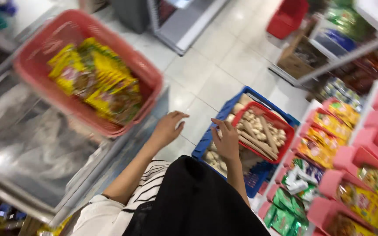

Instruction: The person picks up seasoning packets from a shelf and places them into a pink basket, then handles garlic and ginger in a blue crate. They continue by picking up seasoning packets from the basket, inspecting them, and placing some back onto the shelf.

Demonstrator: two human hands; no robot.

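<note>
My left hand (169, 127) hangs open over the tiled floor, fingers loosely spread, close to the corner of a glass-topped freezer (31, 148). My right hand (226, 140) is held flat, fingers apart, over a blue crate (206, 142) on the floor, just left of a red basket (285, 126) that sits in the crate. The basket and crate are filled with beige wrapped packets (259, 131). Neither hand holds anything. A black garment (193, 201) covers my lower right arm.
A red basket (36, 65) of yellow snack packets (97, 81) rests on the freezer at upper left. Pink shelf trays (372, 140) with coloured packets line the right side. Another red basket (287, 17) and a cardboard box (296, 59) stand farther along the white tiled aisle (224, 65).
</note>
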